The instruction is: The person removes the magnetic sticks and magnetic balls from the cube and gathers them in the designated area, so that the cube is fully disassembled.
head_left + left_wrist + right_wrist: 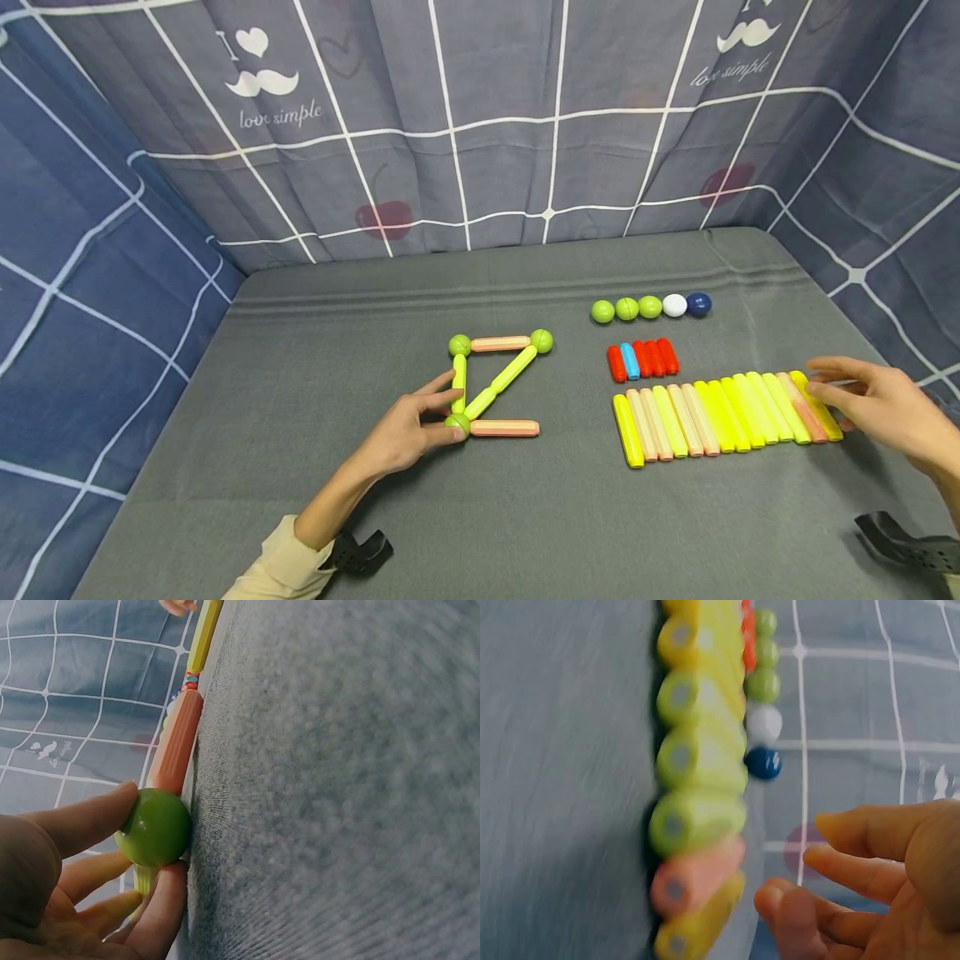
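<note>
At the lower left corner of a flat stick-and-ball frame, my left hand holds a green ball between thumb and fingers. A pink stick runs right from that ball, its far end free. Light green sticks join it to two other green balls at the top, which another pink stick connects. My right hand hovers by the right end of a row of yellow, pink and light green sticks. Its loosely bent fingers hold nothing, just beside the end yellow stick.
Behind the long row lie short red sticks with one blue stick among them. Farther back is a line of green balls, a white ball and a dark blue ball. Checked cloth walls the grey table.
</note>
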Motion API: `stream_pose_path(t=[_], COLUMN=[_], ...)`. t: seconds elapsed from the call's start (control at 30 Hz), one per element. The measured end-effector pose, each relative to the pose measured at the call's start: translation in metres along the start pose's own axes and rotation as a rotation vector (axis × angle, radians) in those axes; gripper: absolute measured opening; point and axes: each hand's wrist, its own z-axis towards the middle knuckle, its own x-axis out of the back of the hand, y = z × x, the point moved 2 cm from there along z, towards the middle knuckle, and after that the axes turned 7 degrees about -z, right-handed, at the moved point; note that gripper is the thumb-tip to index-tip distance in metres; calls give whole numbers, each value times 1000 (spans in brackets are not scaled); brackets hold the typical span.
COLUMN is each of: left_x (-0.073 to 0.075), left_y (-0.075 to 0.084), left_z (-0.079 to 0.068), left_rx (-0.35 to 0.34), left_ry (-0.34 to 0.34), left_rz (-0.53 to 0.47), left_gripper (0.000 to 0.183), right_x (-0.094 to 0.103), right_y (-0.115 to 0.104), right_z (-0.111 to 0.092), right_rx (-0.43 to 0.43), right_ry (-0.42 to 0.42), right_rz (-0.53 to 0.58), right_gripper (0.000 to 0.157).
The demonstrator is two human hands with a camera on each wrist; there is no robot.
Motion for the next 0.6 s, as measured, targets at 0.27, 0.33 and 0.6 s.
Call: stream_pose_path(t=[0.27, 0.33, 0.6], left_x=[1, 1, 0], left_y=[-1, -2, -3], left_z=[0, 0, 0], left_rx=[-10, -11, -13], left_ry=[5, 5, -4], left_rz=[-7, -4, -21], left_gripper=[59, 58, 58], right_x=[-16, -25, -71], right_y=[-86, -111, -190], right_z=[2, 3, 7], right_rx=[232, 318, 445], right_ry=[-89, -136, -427], right_rz=[156, 239, 470], right_gripper=[35, 30, 27])
